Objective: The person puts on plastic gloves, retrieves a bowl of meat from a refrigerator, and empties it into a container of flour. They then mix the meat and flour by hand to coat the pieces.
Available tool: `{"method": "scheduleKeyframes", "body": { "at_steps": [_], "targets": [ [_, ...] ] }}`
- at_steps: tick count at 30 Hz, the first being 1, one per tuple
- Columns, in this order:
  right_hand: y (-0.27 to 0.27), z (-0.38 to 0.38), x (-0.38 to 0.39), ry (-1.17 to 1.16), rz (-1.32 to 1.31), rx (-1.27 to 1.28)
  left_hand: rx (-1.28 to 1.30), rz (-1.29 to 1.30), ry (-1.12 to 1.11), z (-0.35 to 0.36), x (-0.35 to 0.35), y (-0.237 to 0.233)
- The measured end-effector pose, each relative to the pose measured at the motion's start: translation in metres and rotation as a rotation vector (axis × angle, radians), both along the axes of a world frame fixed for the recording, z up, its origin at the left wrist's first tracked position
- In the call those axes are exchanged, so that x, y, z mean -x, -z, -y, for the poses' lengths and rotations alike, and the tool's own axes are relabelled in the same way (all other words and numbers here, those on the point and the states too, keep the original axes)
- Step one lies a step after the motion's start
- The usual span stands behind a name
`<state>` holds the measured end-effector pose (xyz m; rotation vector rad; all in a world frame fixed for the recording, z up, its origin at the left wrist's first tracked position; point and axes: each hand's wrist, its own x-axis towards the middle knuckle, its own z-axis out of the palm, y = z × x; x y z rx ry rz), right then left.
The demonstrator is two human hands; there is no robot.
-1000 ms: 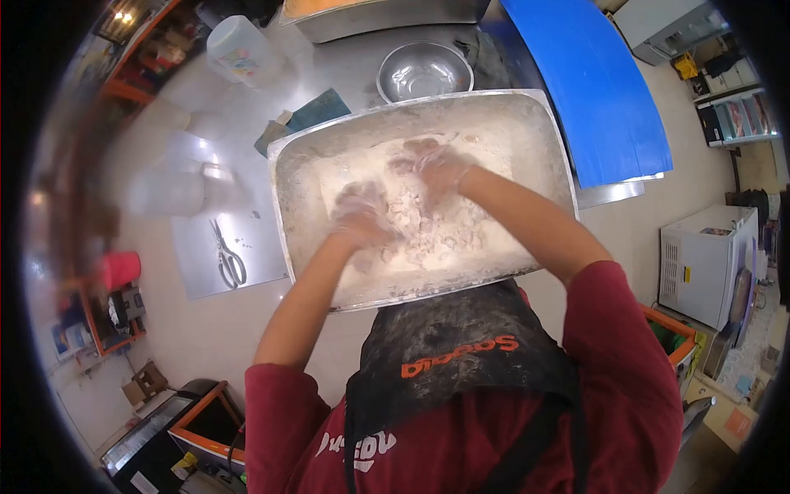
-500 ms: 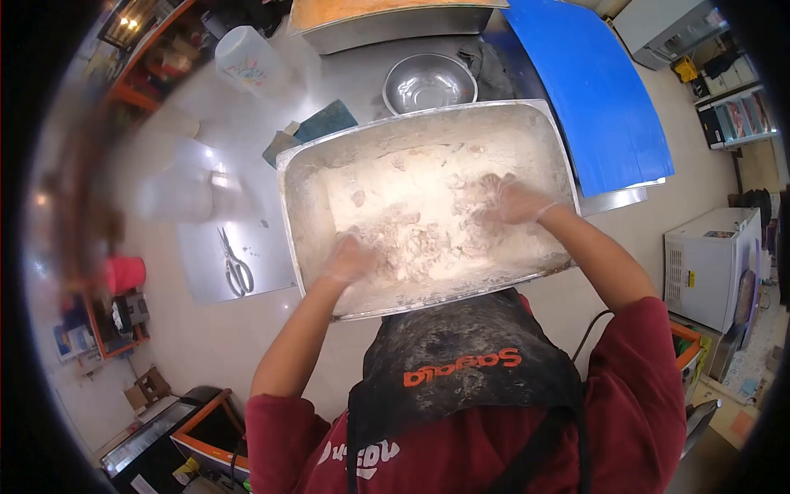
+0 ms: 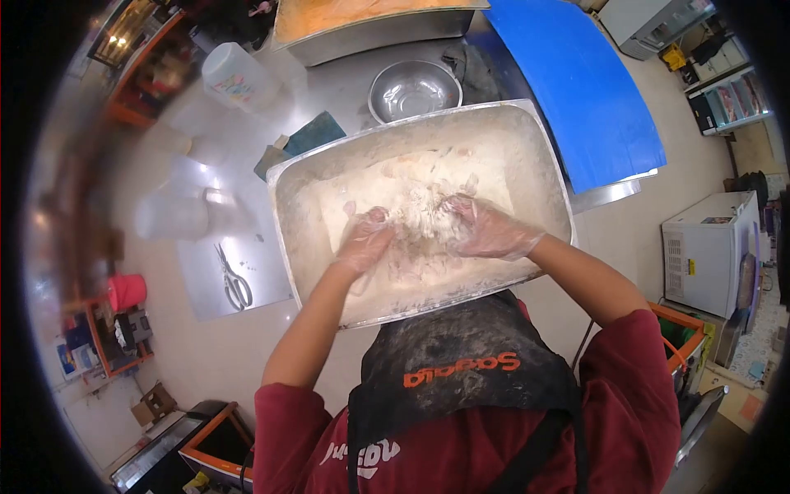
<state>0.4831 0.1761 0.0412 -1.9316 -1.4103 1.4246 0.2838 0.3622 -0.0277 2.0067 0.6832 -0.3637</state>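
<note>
A large metal tray [image 3: 284,239] holds pale flour with floured pieces [image 3: 420,263] in it. My left hand [image 3: 366,239], in a clear plastic glove, is on the left side of the pieces with its fingers curled. On the right, my right hand [image 3: 490,226], gloved too, has its fingers curled around some floured pieces. Both hands are inside the tray, a short gap apart, with flour and pieces between them. What the left fingers hold is hard to make out.
Behind the tray are a steel bowl [image 3: 415,90], a deep pan with orange contents [image 3: 378,41] and dark green cloths or pads [image 3: 313,137]. A blue board [image 3: 584,99] lies right. Scissors [image 3: 234,280] and a white jug [image 3: 239,76] are left.
Both hands have come closer together over the middle of the tray, and the fingers have curled in. Floured pieces are now gathered between them. The view has shifted slightly.
</note>
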Motion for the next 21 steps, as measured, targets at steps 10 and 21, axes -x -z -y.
{"method": "scheduleKeyframes", "body": {
  "at_steps": [10, 21],
  "targets": [
    [0.17, -0.062, 0.001, -0.274, 1.055, -0.188, -0.71, -0.375, -0.492, 0.026, -0.082, 0.064],
    [0.194, -0.088, -0.04, 0.191, 1.01, -0.31, -0.62, 0.568, -0.16, -0.02, -0.096, 0.143]
  ]
}}
